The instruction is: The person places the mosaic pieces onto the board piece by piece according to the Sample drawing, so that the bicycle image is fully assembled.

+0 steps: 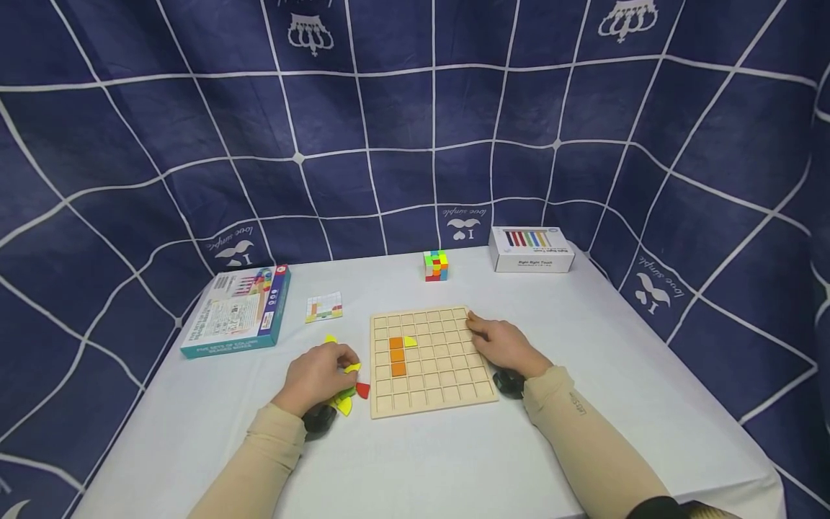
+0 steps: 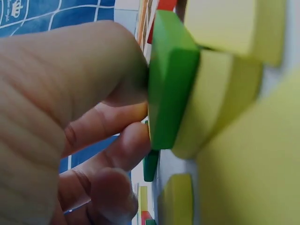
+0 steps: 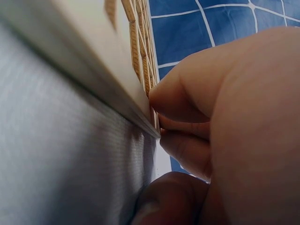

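Your right hand [image 1: 509,347] grips the far right corner of the wooden grid board [image 1: 441,378], thumb and fingers bent at its edge; the board lies flat on the white table [image 1: 415,468] between your 2 hands; your left hand [image 1: 318,376] is just left of the board, fingers bent over a loose pile of pieces, and its thumb and fingertips meet the pile beside a green piece [image 2: 173,84], but you cannot tell from these views whether they pinch a piece; yellow pieces [image 1: 344,406] lie in the same pile, and a red piece [image 1: 362,390] sits just beside the board's left edge; on the board, in its left part, 3 orange squares [image 1: 398,355] stand in 1 column, and 1 yellow quarter-round [image 1: 410,341] is just right of the farthest square; left of the board and a little beyond it lies a pattern card [image 1: 323,308], with a teal-edged box [image 1: 236,310] farther left; a puzzle cube [image 1: 436,266] stands behind the board, and a white box [image 1: 532,250] stands behind it to the right.
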Available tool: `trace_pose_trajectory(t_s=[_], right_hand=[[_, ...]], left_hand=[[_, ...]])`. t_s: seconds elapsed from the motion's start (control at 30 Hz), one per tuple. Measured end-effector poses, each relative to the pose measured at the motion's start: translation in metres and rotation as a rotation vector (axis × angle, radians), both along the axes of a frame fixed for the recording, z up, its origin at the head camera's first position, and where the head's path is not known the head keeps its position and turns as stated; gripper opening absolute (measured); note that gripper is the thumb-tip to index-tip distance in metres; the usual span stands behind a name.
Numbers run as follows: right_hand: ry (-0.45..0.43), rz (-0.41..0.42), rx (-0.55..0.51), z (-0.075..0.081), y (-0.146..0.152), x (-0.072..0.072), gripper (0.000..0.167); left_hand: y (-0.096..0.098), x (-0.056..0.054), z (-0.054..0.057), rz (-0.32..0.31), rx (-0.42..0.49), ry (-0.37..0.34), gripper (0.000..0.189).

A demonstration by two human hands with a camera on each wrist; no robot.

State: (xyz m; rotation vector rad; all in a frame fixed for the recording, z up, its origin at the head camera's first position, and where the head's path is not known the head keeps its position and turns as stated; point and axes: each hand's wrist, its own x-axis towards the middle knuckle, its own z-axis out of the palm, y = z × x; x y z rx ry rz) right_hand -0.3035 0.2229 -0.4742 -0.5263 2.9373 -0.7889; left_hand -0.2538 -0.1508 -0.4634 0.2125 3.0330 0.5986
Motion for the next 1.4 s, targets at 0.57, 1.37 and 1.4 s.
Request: trace_pose_trajectory(t_s=[0.57,1.37,1.4], right_hand=[[0.010,0.005,0.000,-0.001,0.001,-0.001,0.048],[-0.003,0.003,-0.003,-0.002,0.000,-0.002,0.049],[-0.003,0.003,-0.005,-0.002,0.001,-0.003,0.049]], left_hand=[[0.000,0.001,-0.001,-0.003,-0.003,0.028,0.027],[0.037,0.026,0.001,-0.239,0.033,0.122,0.018],[0.037,0.026,0.000,-0.233,0.040,0.125,0.019]])
